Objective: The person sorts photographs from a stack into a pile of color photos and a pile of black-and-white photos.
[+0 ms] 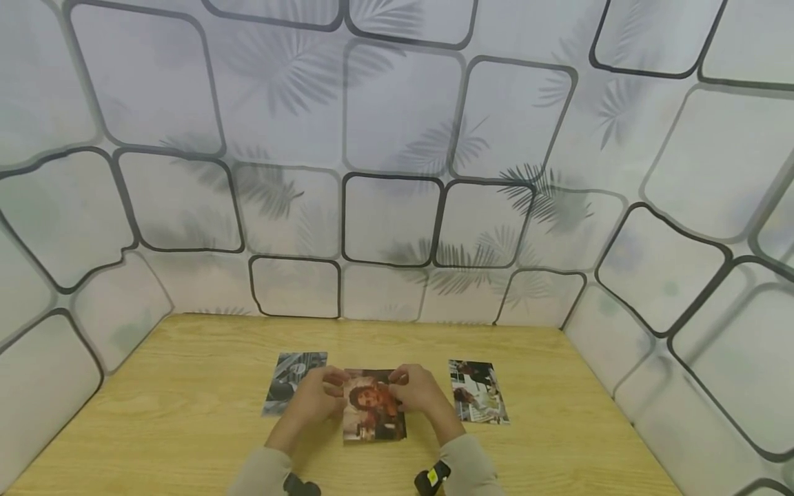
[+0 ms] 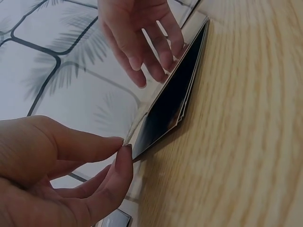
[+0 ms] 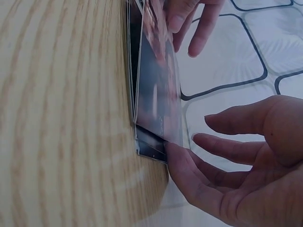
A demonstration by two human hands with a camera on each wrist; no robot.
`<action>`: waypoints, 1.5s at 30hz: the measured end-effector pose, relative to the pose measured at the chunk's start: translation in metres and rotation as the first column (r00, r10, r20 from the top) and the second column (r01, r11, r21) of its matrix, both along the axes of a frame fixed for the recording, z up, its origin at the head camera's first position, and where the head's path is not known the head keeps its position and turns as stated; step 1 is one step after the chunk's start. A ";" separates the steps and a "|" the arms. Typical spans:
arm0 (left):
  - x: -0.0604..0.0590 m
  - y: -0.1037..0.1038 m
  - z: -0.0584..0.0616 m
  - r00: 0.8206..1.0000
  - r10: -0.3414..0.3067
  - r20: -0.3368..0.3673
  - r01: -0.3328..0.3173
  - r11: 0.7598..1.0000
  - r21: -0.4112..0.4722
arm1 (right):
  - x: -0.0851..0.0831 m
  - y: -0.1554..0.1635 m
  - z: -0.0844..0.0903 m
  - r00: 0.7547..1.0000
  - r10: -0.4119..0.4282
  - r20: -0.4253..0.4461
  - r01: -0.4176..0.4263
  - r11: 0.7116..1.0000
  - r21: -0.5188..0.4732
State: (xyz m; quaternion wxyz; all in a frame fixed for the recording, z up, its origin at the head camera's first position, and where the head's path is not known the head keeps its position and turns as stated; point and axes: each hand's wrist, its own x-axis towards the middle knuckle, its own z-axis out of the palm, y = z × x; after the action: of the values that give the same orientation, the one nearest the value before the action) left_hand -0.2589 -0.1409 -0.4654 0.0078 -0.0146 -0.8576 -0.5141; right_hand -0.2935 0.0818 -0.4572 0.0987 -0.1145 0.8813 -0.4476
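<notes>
A small stack of photo prints (image 1: 374, 417) lies in front of me, its top print showing a person in reddish tones. My left hand (image 1: 318, 396) pinches the left edge of the top print between thumb and fingertip. In the left wrist view that print is tilted up, with a dark face of a print (image 2: 173, 94) below it. At the opposite edge is my right hand (image 1: 420, 393). The right wrist view shows one of its fingers (image 3: 182, 170) touching the stack's edge, while the thumb (image 3: 236, 118) stands apart from the prints.
A greyish photo print (image 1: 288, 377) lies on the wooden table (image 1: 186, 399) to the left, partly behind my left hand. Another photo print (image 1: 479, 393) lies to the right. Patterned cloth walls (image 1: 391, 220) enclose the table at the back and sides.
</notes>
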 end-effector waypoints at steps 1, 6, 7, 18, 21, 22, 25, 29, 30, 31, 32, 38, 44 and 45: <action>0.000 0.000 0.000 1.000 0.001 0.003 -0.001 1.000 0.007 | 0.000 0.000 0.000 1.000 -0.002 0.000 0.002 1.000 0.000; -0.001 0.000 -0.002 1.000 -0.018 0.008 0.017 1.000 0.019 | 0.001 -0.001 0.000 1.000 -0.009 -0.007 0.009 1.000 0.003; -0.001 0.000 -0.002 1.000 -0.026 0.010 0.026 0.999 0.020 | 0.001 -0.001 0.001 1.000 -0.007 -0.010 0.007 1.000 0.004; -0.002 0.000 -0.005 0.998 -0.063 0.000 0.063 0.998 0.031 | -0.001 0.000 -0.001 1.000 0.011 -0.018 -0.011 1.000 0.003; -0.001 0.000 -0.005 0.998 -0.056 -0.001 0.056 0.998 0.041 | -0.002 0.001 -0.001 1.000 0.015 -0.024 -0.015 1.000 0.009; -0.001 0.001 -0.005 0.999 -0.050 0.005 0.050 0.998 0.047 | -0.002 0.002 -0.001 0.999 0.016 -0.028 -0.015 1.000 0.010; -0.001 0.001 -0.004 0.999 -0.039 -0.007 0.039 0.999 0.028 | -0.002 0.003 -0.002 1.000 0.010 -0.029 -0.010 1.000 0.005; 0.000 0.002 -0.003 0.999 -0.030 -0.017 0.030 1.000 0.009 | -0.002 0.004 -0.001 1.000 0.002 -0.027 -0.002 1.000 -0.011; 0.000 0.002 -0.002 0.999 -0.028 -0.014 0.028 1.000 0.005 | -0.002 0.004 -0.001 1.000 0.001 -0.028 -0.002 1.000 -0.013; 0.000 0.002 -0.002 1.000 -0.027 -0.010 0.027 1.000 -0.001 | -0.001 0.004 -0.001 1.000 0.001 -0.028 -0.001 1.000 -0.012; 0.000 0.003 -0.002 1.000 -0.026 -0.005 0.026 1.000 -0.007 | -0.002 0.004 -0.001 1.000 0.000 -0.030 0.000 1.000 -0.007; 0.003 0.005 -0.003 0.999 -0.032 0.022 0.032 0.999 0.002 | -0.002 0.003 -0.003 1.000 -0.011 -0.013 0.012 1.000 0.006; 0.002 0.003 -0.002 1.000 0.006 -0.020 -0.007 0.999 -0.033 | -0.001 0.004 -0.001 1.000 -0.007 0.010 0.007 1.000 -0.014; 0.001 0.003 -0.001 0.999 0.010 -0.032 -0.012 0.999 -0.049 | -0.001 0.004 -0.001 1.000 -0.004 0.006 0.004 1.000 -0.013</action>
State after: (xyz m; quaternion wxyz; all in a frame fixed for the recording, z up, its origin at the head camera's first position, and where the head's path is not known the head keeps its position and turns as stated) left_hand -0.2574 -0.1377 -0.4666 0.0242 -0.0183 -0.8698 -0.4925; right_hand -0.2949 0.0858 -0.4577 0.0997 -0.1118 0.8783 -0.4541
